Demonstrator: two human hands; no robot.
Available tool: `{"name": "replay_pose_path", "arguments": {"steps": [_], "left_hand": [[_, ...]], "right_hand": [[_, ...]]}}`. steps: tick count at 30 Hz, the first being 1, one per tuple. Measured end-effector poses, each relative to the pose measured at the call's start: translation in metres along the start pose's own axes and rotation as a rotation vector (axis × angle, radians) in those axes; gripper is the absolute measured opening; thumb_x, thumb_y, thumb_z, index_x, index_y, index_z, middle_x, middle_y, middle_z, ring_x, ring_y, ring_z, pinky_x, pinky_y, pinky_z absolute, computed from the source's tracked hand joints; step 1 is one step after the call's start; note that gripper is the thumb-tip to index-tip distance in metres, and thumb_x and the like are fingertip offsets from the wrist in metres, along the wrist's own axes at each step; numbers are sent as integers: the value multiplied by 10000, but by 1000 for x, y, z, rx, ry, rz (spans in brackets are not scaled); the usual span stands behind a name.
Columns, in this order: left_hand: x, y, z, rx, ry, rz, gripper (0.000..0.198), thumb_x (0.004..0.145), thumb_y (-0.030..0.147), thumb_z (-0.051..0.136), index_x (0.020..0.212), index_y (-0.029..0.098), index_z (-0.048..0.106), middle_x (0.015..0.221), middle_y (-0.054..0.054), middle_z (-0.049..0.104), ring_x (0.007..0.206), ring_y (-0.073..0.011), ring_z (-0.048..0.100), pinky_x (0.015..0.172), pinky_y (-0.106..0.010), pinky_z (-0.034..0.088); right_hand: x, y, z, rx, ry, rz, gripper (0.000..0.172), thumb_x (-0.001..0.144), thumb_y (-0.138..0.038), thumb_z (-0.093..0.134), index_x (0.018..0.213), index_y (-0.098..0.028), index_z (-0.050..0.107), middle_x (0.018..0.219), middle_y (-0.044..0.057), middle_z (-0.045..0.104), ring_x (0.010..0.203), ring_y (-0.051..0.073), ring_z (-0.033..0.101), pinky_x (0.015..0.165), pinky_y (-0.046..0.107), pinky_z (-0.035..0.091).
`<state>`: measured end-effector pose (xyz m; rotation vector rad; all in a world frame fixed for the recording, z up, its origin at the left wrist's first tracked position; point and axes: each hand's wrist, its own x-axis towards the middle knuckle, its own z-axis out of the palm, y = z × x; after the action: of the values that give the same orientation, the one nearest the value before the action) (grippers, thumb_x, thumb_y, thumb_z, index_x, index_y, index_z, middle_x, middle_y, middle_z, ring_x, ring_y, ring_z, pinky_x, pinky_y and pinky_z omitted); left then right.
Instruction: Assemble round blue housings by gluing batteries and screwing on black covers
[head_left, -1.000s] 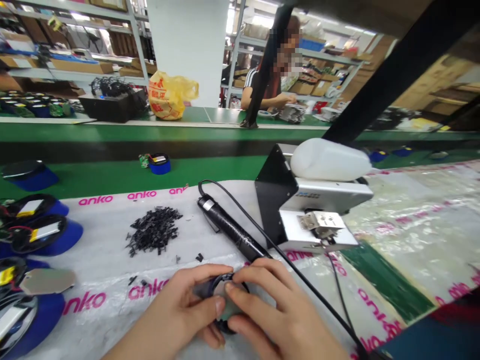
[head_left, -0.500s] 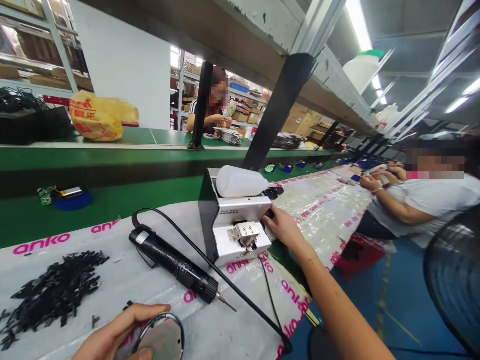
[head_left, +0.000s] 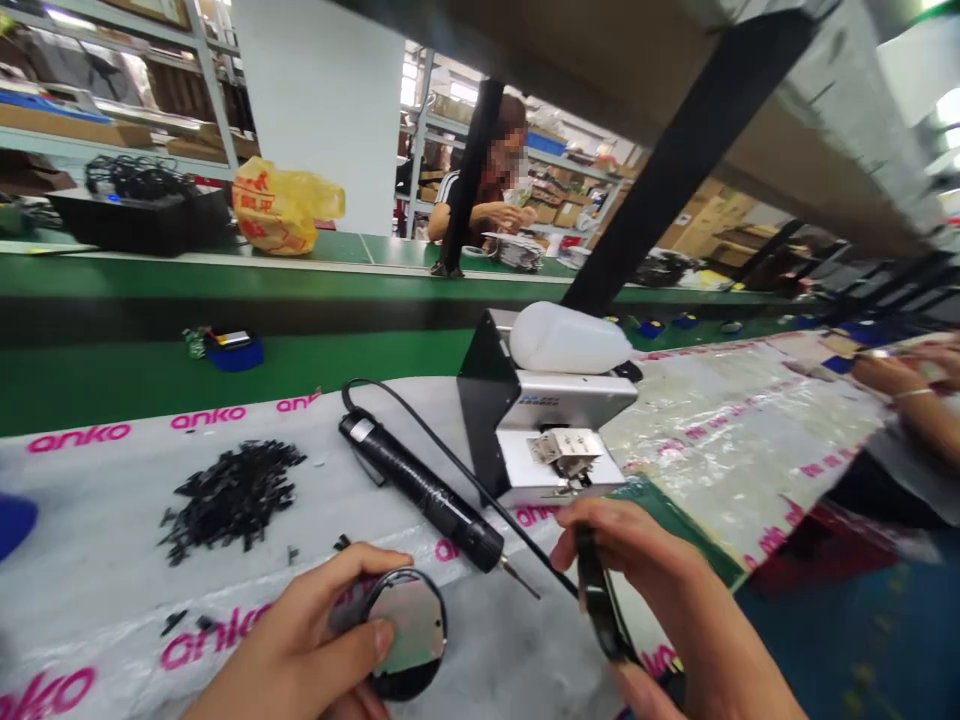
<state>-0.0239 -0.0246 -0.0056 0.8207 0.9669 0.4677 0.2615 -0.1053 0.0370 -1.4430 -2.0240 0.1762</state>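
My left hand (head_left: 315, 650) grips a round black part with a grey metal plate in it (head_left: 401, 630), low on the plastic-covered bench. My right hand (head_left: 645, 575) is closed round a thin black curved piece (head_left: 598, 600) just in front of the small metal screw feeder (head_left: 551, 425). A black electric screwdriver (head_left: 420, 490) lies on the bench between my hands and the feeder, tip pointing towards me, its cable running under my right hand.
A heap of small black parts (head_left: 232, 495) lies to the left. A white plastic bottle (head_left: 570, 340) rests on the feeder. A green conveyor (head_left: 112, 370) carries a blue part with a battery (head_left: 232, 348). One person works across the line, another's arms at the right edge.
My right hand has come back from the side of the feeder and now holds a black curved piece near me. The view has swung left and down.
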Motion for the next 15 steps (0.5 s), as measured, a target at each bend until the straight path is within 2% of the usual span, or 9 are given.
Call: {"name": "replay_pose_path", "arguments": {"steps": [3,7,11,15], "left_hand": [[0,0,1,0,-34,11,615,723,448,832,1209,193,556,770,-39,787,481,-161,720,501,-217,554],[2,-8,2,14,-33,53,506,766,392,747,1186,204,538,680,-20,762,460,-157,701,469,-206,529],[2,-10,4,35,-27,51,455,753,389,715,1131,221,525,500,48,657,420,-161,649,427,-206,497],[-2,-2,3,54,-19,39,405,745,355,698,1086,217,528,457,77,596,426,-140,619,429,-184,471]], "right_hand": [[12,-8,16,-227,-180,-103,559,877,-209,526,1428,-286,464,1427,112,528,1274,282,596,909,314,607],[22,-18,40,-300,-244,-207,587,849,-204,562,1427,-227,463,1347,149,567,1135,254,684,844,289,629],[19,-24,60,-126,-197,-145,598,881,-245,580,1457,-223,420,1304,142,533,1124,222,671,871,247,609],[16,-29,70,39,-53,-67,503,904,-184,580,1391,-246,471,1257,106,463,1174,166,617,994,197,514]]}}
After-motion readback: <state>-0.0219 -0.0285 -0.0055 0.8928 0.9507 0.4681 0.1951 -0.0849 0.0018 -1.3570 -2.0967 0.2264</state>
